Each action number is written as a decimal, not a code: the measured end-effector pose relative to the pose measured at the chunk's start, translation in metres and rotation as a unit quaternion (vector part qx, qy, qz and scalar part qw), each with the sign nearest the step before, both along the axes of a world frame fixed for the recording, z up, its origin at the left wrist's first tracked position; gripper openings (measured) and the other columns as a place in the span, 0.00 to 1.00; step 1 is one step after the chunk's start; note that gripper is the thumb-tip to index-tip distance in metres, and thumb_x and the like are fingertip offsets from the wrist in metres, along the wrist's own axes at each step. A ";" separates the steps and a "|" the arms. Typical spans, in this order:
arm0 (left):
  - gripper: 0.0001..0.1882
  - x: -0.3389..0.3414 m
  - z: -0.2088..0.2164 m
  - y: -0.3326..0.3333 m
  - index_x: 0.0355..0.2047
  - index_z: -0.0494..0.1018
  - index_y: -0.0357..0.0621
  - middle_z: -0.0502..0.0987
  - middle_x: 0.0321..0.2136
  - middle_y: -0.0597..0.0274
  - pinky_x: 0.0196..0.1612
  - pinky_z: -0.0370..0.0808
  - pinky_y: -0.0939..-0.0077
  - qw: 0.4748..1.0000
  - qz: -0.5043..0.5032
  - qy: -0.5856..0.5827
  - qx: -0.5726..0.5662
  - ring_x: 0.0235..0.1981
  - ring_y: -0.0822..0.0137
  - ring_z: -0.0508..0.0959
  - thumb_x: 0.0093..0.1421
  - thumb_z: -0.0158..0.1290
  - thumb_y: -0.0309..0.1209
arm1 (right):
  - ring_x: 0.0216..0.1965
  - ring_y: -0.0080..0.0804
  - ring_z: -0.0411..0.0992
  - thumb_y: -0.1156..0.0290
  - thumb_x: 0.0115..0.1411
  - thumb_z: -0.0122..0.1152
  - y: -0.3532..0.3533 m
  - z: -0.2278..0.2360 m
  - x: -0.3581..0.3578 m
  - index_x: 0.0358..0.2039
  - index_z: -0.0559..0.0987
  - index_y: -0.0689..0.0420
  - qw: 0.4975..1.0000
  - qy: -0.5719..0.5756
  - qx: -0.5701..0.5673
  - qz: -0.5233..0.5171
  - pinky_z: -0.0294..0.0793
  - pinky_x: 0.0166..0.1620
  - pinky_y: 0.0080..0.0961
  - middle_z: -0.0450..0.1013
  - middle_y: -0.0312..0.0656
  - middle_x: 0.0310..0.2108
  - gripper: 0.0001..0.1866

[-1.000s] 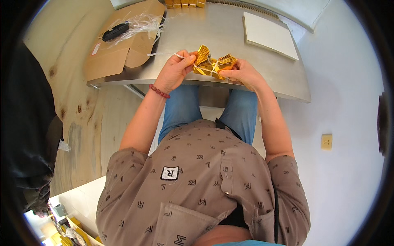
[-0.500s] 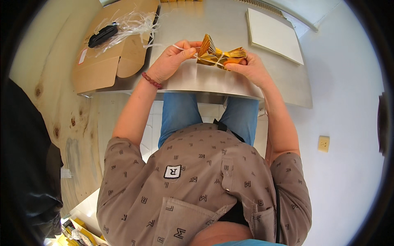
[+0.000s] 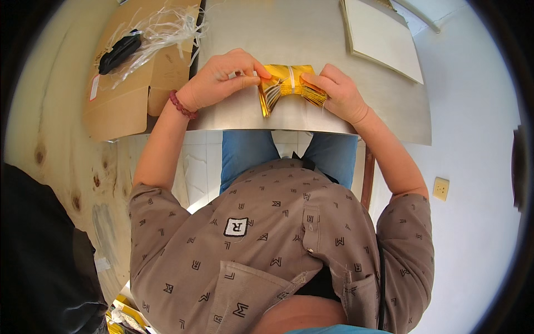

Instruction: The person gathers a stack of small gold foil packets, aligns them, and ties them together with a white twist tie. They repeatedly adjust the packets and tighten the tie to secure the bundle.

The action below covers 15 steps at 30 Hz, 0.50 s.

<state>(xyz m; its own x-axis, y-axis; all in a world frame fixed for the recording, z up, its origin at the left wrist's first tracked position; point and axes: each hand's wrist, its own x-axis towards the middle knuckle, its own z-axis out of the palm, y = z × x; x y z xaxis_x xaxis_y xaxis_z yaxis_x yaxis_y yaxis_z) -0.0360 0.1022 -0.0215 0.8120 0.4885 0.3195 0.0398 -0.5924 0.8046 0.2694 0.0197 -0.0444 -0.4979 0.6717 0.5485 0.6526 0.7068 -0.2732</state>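
Observation:
A bundle of folded gold foil paper [image 3: 281,73] is held just above the near edge of the metal table. A whitish strip [image 3: 291,79] runs around its middle, and both ends fan out into pleats. With thumb and forefinger, my left hand [image 3: 219,80] pinches the bundle's left end. My right hand [image 3: 342,93] grips the right end, thumb on top of the gold paper and the other fingers partly hidden beneath it.
The metal table [image 3: 245,33] spreads out under the bundle. On the left lies a cardboard box [image 3: 119,111], bearing a tangle of clear plastic strips [image 3: 167,33] and a black object [image 3: 119,51]. A stack of white sheets [image 3: 384,42] rests at the back right.
The bundle has turned over, its fanned ends now pointing toward me rather than away. My left hand has shifted onto its left end; the strip end it held no longer shows.

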 end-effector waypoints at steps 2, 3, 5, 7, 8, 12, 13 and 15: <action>0.04 -0.001 0.002 -0.004 0.32 0.75 0.40 0.81 0.38 0.63 0.47 0.73 0.72 0.996 0.005 0.028 0.090 0.40 0.66 0.75 0.65 0.57 0.25 | 0.31 0.36 0.70 0.82 0.47 0.67 0.001 -0.003 0.002 0.48 0.81 0.52 0.999 -0.032 0.016 0.021 0.75 0.34 0.29 0.66 0.38 0.28 0.25; 0.02 -0.002 0.003 -0.008 0.34 0.77 0.41 0.81 0.37 0.63 0.46 0.73 0.71 0.994 0.008 0.039 0.103 0.40 0.64 0.75 0.64 0.57 0.25 | 0.31 0.36 0.70 0.82 0.48 0.66 0.002 -0.004 0.004 0.48 0.81 0.52 0.998 -0.045 0.017 0.033 0.75 0.34 0.29 0.66 0.38 0.28 0.25; 0.05 -0.003 0.006 -0.014 0.39 0.80 0.41 0.80 0.34 0.63 0.44 0.74 0.70 0.992 0.005 0.058 0.117 0.39 0.62 0.75 0.63 0.58 0.24 | 0.31 0.36 0.70 0.82 0.49 0.66 0.002 -0.003 0.006 0.50 0.81 0.52 0.996 -0.061 0.008 0.058 0.75 0.35 0.28 0.66 0.38 0.29 0.25; 0.10 -0.005 0.010 -0.018 0.44 0.81 0.43 0.79 0.33 0.62 0.43 0.75 0.68 0.991 -0.007 0.071 0.117 0.39 0.61 0.76 0.62 0.59 0.24 | 0.32 0.37 0.69 0.82 0.49 0.66 0.001 0.001 0.009 0.51 0.80 0.52 0.994 -0.070 -0.013 0.088 0.75 0.36 0.28 0.66 0.38 0.30 0.26; 0.10 -0.006 0.012 -0.020 0.44 0.81 0.43 0.79 0.33 0.62 0.43 0.75 0.68 0.989 -0.014 0.081 0.125 0.39 0.61 0.76 0.62 0.59 0.24 | 0.33 0.37 0.69 0.82 0.49 0.65 0.000 0.004 0.011 0.52 0.80 0.53 0.992 -0.079 -0.035 0.095 0.75 0.37 0.28 0.66 0.39 0.31 0.26; 0.09 -0.006 0.017 -0.027 0.43 0.81 0.42 0.80 0.33 0.62 0.43 0.75 0.68 0.988 -0.028 0.104 0.112 0.39 0.61 0.77 0.62 0.59 0.24 | 0.36 0.39 0.70 0.81 0.53 0.60 -0.008 0.018 0.020 0.56 0.78 0.53 0.979 -0.103 -0.134 0.117 0.75 0.41 0.30 0.67 0.41 0.33 0.27; 0.09 -0.006 0.018 -0.028 0.42 0.81 0.42 0.80 0.34 0.62 0.43 0.76 0.69 0.989 -0.030 0.102 0.103 0.39 0.61 0.77 0.62 0.59 0.23 | 0.37 0.39 0.70 0.80 0.54 0.58 -0.008 0.020 0.022 0.56 0.78 0.53 0.974 -0.106 -0.158 0.123 0.75 0.42 0.31 0.67 0.41 0.34 0.27; 0.05 -0.004 0.016 -0.030 0.39 0.80 0.41 0.81 0.37 0.62 0.45 0.75 0.68 0.993 -0.023 0.079 0.080 0.40 0.60 0.77 0.61 0.59 0.23 | 0.37 0.39 0.69 0.79 0.55 0.56 -0.005 0.021 0.024 0.57 0.78 0.53 0.973 -0.098 -0.165 0.132 0.75 0.43 0.32 0.67 0.41 0.33 0.26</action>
